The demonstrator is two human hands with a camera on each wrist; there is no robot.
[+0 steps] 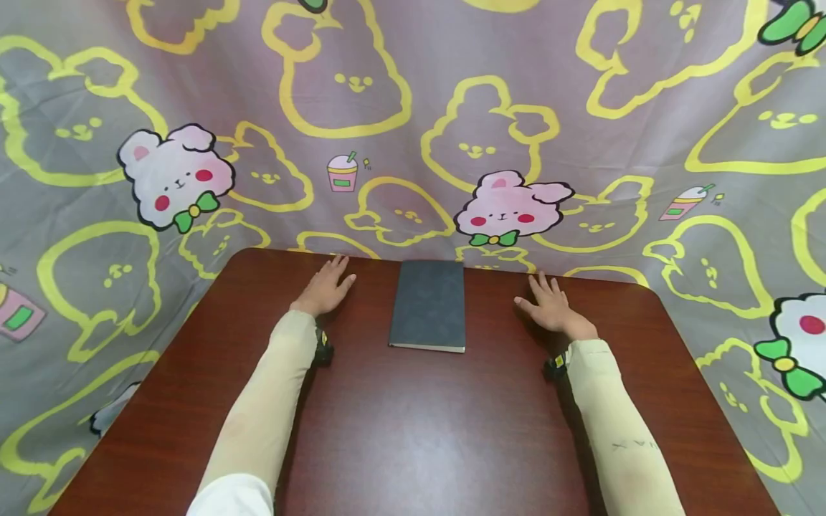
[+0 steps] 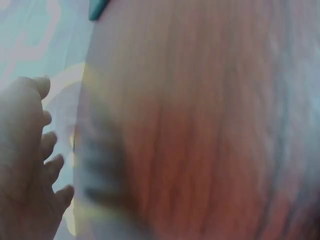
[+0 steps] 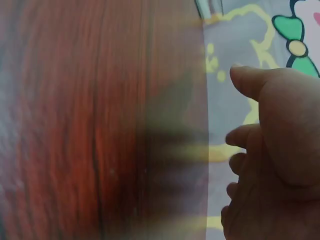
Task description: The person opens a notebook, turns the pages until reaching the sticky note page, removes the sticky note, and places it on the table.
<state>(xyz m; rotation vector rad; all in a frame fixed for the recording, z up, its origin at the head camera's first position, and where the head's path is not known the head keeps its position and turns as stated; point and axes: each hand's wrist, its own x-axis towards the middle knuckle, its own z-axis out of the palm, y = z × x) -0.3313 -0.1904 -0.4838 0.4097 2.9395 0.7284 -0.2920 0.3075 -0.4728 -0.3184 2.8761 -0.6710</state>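
Note:
A dark grey-blue book [image 1: 429, 304] lies closed on the brown wooden table [image 1: 393, 423], near its far edge. To the left of the book, my left hand [image 1: 325, 288] is held with fingers spread and nothing in it. My right hand [image 1: 548, 307] is to the book's right, fingers spread as well, and holds nothing. Both hands are apart from the book. The left wrist view shows the left hand [image 2: 25, 160] from the side, and a dark corner of the book [image 2: 96, 9] at the top. In the right wrist view the right hand [image 3: 280, 145] appears over the table's edge.
A grey cloth [image 1: 387, 86] printed with yellow outlines and white rabbit faces hangs behind the table and along both sides. Each wrist wears a black device, one on the left wrist [image 1: 323, 349] and one on the right wrist [image 1: 556, 366].

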